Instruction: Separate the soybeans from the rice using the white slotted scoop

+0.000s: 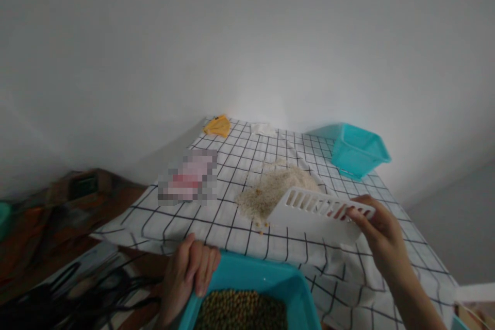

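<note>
My left hand (199, 265) is closed over the left rim of a turquoise plastic bin (255, 270), close to me at the table's front edge. Inside lie many small round greenish-brown beans or pellets (243, 312). With my right hand (375, 221) I grip one end of a white slotted plastic basket (320, 216), tipped on its side over the tablecloth. Its far end meets the near side of a loose pale granular heap (280, 188), which looks like grain. A few orange bits lie by that heap. The basket's inner side is mostly hidden.
A black-and-white checked cloth (232, 162) covers the table. Another turquoise basket (358, 152) stands at the back right. Toward the back are a yellow cloth-like item (217, 126) and a white one (263, 129). Dark cables (124, 289) lie below left.
</note>
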`<state>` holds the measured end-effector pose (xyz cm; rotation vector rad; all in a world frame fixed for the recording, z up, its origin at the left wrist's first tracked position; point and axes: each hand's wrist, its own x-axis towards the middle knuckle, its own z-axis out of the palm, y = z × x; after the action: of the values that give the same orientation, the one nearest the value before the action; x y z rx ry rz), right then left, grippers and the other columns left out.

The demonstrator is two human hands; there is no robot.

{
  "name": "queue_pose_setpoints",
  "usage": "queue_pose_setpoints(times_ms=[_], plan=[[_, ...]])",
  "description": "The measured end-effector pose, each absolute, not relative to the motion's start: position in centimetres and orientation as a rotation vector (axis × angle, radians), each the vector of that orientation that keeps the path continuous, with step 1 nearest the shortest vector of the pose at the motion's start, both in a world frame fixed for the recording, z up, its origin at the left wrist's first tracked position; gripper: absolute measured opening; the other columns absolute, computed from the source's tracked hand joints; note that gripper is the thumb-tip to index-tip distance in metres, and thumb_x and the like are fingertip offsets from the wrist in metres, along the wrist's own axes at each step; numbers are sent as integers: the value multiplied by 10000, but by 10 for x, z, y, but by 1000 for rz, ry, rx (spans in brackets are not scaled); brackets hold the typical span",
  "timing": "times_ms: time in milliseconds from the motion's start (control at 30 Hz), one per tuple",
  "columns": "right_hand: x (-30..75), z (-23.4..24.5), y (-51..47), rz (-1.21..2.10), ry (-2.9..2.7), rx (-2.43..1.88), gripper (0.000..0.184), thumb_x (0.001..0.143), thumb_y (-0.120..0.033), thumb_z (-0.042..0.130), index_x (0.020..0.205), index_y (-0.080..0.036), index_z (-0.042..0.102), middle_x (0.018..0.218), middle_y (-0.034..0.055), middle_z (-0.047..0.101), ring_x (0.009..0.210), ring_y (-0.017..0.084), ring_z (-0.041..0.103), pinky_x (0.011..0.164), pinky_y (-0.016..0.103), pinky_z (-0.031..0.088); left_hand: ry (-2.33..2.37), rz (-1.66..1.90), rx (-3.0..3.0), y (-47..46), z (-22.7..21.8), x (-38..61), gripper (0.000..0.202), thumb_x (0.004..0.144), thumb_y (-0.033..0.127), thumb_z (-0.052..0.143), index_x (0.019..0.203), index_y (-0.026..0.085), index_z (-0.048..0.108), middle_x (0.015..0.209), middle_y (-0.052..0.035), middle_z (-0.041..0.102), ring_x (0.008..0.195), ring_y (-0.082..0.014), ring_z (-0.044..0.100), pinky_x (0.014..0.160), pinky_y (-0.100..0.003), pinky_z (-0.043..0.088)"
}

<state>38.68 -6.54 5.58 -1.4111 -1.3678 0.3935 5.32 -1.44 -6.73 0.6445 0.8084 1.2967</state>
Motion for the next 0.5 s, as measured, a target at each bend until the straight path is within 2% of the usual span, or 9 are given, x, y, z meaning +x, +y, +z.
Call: queue_pose_setpoints(times_ms=[167, 333, 433, 500], plan=[[385, 56, -67, 452, -1389, -1408, 226, 906, -439, 694, 798, -240, 697, 698, -1, 646, 589, 146, 568, 519, 243, 416, 708, 1329, 642, -10, -70, 52, 696, 933, 656, 504, 379, 280, 312, 202, 40, 269, 218, -147, 292, 433, -359, 346], [388, 58, -67, 411, -1393, -1396, 221, 911, -431, 692, 802, -239, 698, 705, -3, 664, 603, 143, 587, 536, 235, 428, 619, 1344, 659, -9, -77, 54, 724, 948, 610, 520, 349, 270, 297, 188, 29, 287, 196, -136, 303, 417, -348, 328], [387, 59, -66, 401, -1414, -1381, 220, 913, -426, 692, 793, -241, 702, 691, -9, 662, 590, 132, 581, 535, 228, 420, 551, 1383, 695, -8, -81, 51, 734, 963, 532, 545, 346, 255, 260, 191, 27, 347, 184, -112, 338, 407, -321, 385], [385, 58, -66, 414, -1423, -1376, 215, 915, -418, 691, 794, -241, 707, 687, -11, 657, 583, 127, 577, 527, 225, 411, 512, 1397, 724, -6, -80, 44, 723, 928, 437, 635, 348, 241, 251, 219, 24, 442, 206, -102, 426, 458, -284, 473]])
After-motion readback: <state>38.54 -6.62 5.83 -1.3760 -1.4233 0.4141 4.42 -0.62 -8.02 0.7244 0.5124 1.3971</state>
